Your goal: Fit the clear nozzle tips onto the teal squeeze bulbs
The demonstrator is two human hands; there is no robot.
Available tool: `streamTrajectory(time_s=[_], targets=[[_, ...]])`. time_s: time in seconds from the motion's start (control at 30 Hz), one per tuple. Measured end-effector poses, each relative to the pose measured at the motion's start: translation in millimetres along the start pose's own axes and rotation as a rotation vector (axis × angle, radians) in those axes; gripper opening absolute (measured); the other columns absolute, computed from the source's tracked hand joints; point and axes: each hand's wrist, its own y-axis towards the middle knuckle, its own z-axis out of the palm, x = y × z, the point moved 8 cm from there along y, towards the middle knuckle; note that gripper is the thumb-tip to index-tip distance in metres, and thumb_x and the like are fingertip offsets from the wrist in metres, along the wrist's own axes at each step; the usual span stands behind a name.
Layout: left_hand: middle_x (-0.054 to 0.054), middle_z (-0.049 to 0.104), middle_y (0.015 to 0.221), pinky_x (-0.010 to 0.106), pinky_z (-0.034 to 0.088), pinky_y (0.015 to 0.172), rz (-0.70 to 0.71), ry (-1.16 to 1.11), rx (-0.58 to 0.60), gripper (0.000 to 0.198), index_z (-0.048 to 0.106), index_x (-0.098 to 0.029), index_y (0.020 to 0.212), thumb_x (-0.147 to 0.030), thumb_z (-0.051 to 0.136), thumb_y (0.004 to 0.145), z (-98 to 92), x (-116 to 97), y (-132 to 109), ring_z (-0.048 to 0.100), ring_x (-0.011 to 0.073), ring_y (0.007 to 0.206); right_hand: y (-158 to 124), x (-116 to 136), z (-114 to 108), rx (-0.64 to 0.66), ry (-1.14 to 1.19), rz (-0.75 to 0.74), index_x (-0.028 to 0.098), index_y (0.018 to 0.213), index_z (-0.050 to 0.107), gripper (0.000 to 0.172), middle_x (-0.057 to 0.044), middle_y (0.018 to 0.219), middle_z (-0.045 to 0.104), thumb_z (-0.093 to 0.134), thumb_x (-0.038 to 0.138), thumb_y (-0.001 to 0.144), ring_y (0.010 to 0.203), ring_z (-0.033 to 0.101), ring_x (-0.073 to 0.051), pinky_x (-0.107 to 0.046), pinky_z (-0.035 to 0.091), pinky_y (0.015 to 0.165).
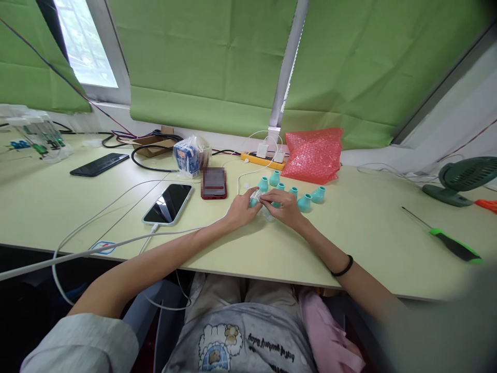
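Note:
My left hand (243,209) is closed round a small teal bulb-shaped piece (253,202) with a clear plastic part (257,195) at its top. The fingers of my right hand (286,207) are pinched together against that clear part; whether they grip it or something smaller is hidden. Just behind and to the right of my hands stand several teal bulb-shaped pieces (305,202) with open necks, some partly covered by my right hand. Under my hands lies a bit of clear plastic (267,214), too small to make out.
Left of my hands lie a charging phone (169,204), a red-cased phone (214,186) and a black phone (100,164). White cables cross the table's front edge. Behind are a power strip (264,160) and red bubble wrap (312,155). A screwdriver (442,235) and fan (462,178) are at right.

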Motion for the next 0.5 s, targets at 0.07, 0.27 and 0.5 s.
streamTrajectory(time_s=[0.07,0.27,0.5], targets=[[-0.001,0.054,0.058,0.021,0.035,0.051,-0.003,0.010,0.005,0.044,0.047,-0.017,0.114,-0.028,0.046,0.071,-0.4,-0.6,0.0,0.042,0.0113,0.047,1.3,2.1,0.0,0.024,-0.016,-0.016,0.020,0.073,0.066,0.012,-0.004,0.069,0.065,0.055,0.016,0.072,0.066,0.059,-0.015,-0.027,0.047,0.061],[-0.002,0.050,0.054,0.020,0.033,0.049,-0.003,0.036,0.009,0.043,0.047,-0.019,0.113,-0.027,0.045,0.071,-3.3,-5.0,-0.3,0.042,0.0118,0.046,3.2,2.6,-4.4,0.016,-0.046,-0.002,0.019,0.076,0.064,0.010,-0.002,0.069,0.064,0.055,0.017,0.072,0.058,0.057,-0.012,-0.024,0.047,0.054],[-0.002,0.051,0.054,0.022,0.035,0.051,0.007,0.074,0.000,0.043,0.045,-0.019,0.113,-0.027,0.044,0.071,-4.8,-8.5,-1.5,0.045,0.0135,0.048,3.1,0.5,-8.4,-0.033,-0.065,0.011,0.020,0.073,0.066,0.010,-0.003,0.070,0.064,0.056,0.020,0.072,0.065,0.058,-0.014,-0.027,0.047,0.060]])
